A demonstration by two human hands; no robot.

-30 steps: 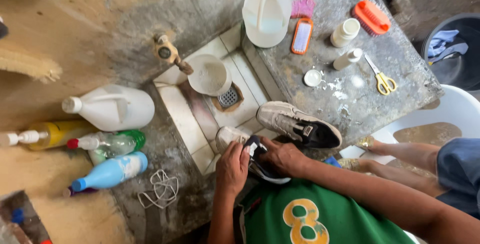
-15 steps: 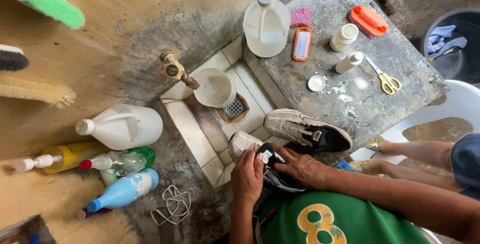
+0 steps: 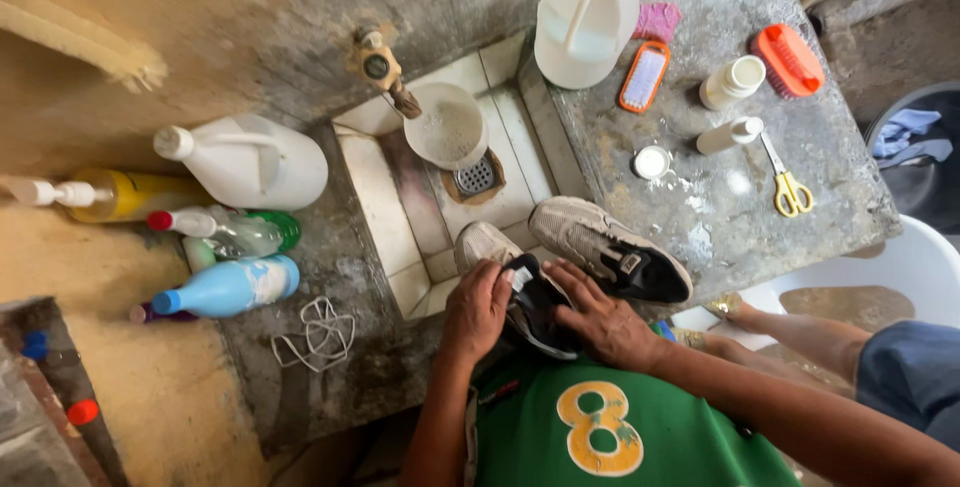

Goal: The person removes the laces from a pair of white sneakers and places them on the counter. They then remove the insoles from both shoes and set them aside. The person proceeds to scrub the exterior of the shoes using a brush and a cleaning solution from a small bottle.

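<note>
Both my hands hold a grey sneaker with a black opening (image 3: 488,244) at the near edge of a small tiled sink (image 3: 372,197). My left hand (image 3: 477,309) grips the shoe's left side near the tongue. Over the black heel and collar lies my right hand (image 3: 598,319), fingers curled around it. A second matching sneaker (image 3: 605,245) rests just to the right, partly on the concrete counter (image 3: 700,207). A grey bucket (image 3: 447,127) stands in the sink under a brass tap (image 3: 380,67).
Left of the sink lie a white jug (image 3: 250,162), yellow, green and blue bottles, and loose white laces (image 3: 315,332). On the counter: a large white jug (image 3: 583,17), two orange brushes, small white bottles, a lid, yellow scissors (image 3: 788,187). Another person's arm and knee at right.
The view has shifted and come closer. My hands have stayed on the shoe, fingers working slightly around its opening. The second sneaker has not moved.
</note>
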